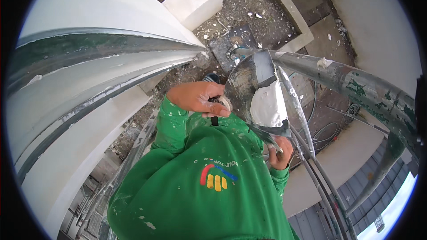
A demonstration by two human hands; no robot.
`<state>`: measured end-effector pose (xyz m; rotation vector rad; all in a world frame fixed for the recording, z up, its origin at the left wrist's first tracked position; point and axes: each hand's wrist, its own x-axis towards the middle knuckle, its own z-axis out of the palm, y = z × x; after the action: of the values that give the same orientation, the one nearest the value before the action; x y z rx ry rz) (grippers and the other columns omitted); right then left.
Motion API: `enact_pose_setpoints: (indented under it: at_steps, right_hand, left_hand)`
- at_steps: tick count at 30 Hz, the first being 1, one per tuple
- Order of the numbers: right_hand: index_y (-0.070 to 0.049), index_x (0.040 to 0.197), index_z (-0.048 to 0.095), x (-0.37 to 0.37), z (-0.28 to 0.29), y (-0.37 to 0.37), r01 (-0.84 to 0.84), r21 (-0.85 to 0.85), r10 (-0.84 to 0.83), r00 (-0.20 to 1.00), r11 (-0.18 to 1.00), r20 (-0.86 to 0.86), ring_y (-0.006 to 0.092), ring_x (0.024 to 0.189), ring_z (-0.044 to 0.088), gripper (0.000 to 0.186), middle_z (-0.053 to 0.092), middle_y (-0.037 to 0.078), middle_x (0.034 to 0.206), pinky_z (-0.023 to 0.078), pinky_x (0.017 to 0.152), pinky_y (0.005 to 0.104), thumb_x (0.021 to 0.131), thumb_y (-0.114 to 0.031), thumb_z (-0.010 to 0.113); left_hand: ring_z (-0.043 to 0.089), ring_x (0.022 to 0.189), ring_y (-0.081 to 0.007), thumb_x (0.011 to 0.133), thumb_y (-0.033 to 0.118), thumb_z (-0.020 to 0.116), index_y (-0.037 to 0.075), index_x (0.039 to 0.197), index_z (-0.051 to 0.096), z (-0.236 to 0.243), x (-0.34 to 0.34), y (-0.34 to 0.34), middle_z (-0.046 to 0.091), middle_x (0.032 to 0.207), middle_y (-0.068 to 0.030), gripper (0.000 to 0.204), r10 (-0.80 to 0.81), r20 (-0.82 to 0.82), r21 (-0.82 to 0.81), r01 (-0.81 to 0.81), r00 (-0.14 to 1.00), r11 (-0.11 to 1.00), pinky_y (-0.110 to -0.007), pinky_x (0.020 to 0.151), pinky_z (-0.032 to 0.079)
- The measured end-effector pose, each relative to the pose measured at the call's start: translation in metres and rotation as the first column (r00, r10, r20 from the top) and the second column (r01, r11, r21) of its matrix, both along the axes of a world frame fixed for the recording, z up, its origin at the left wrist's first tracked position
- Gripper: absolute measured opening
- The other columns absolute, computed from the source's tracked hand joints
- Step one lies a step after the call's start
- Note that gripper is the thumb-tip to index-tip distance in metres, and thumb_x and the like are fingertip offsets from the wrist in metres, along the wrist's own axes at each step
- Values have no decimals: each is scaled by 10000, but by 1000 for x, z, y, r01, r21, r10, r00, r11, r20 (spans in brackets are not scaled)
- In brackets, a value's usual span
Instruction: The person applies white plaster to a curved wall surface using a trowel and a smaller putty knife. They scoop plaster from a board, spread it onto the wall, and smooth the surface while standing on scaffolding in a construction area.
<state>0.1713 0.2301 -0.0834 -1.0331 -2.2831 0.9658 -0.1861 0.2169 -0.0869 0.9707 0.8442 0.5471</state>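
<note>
My left hand (195,98) is closed round the handle of a wide, dark, smeared metal plaster trowel (241,82), and the handle's round end shows by the thumb. A thick lump of wet white plaster (269,106) lies on the trowel's right half, with a greyish smear above it. Just below the plate's lower right corner, my right hand (281,153) is closed on a thin-bladed spatula (270,140). Its blade points up toward the plate; its handle is mostly hidden in the fingers. White plaster marks my left fingers and my green sleeves.
Metal scaffold tubes (351,80) with flaking green paint run close on the right. Plaster-crusted metal rails (102,49) line the left side beside a white wall (89,4). Far below lies a dirty ground (244,2) strewn with white crumbs, with coiled hoses (327,135).
</note>
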Motion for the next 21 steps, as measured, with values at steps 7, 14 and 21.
enact_pose_setpoints:
  at_steps: [7, 14, 21]
  right_hand:
    - [-4, 1039, 645, -7, -8, 49, -189, -410, 236, 969, 892, 67, 306, 829, 612, 290, 621, 161, 911, 485, 719, 345, 753, 42, 640]
    - [102, 997, 617, -36, 7, 68, -62, -754, -132, 972, 654, -194, 187, 856, 576, 209, 627, 142, 953, 443, 729, 266, 825, -13, 638]
    - [16, 1039, 654, -109, 76, 91, -287, 228, 333, 922, 930, -197, 229, 821, 592, 363, 626, 128, 958, 479, 741, 364, 686, -43, 716]
  left_hand:
    - [473, 566, -72, 907, 230, 624, 17, 903, 535, -19, 41, -34, 521, 684, -8, 231, 498, 204, -192, -464, 843, 865, -236, 509, 382]
    - [464, 580, -73, 926, 224, 587, 12, 917, 506, 10, 60, -46, 523, 718, -22, 227, 811, -21, -130, -806, 585, 578, -231, 513, 388]
    - [452, 535, -65, 935, 193, 563, 1, 925, 502, 44, 55, -64, 511, 667, -19, 201, 877, -186, 95, -880, 444, 465, -233, 472, 372]
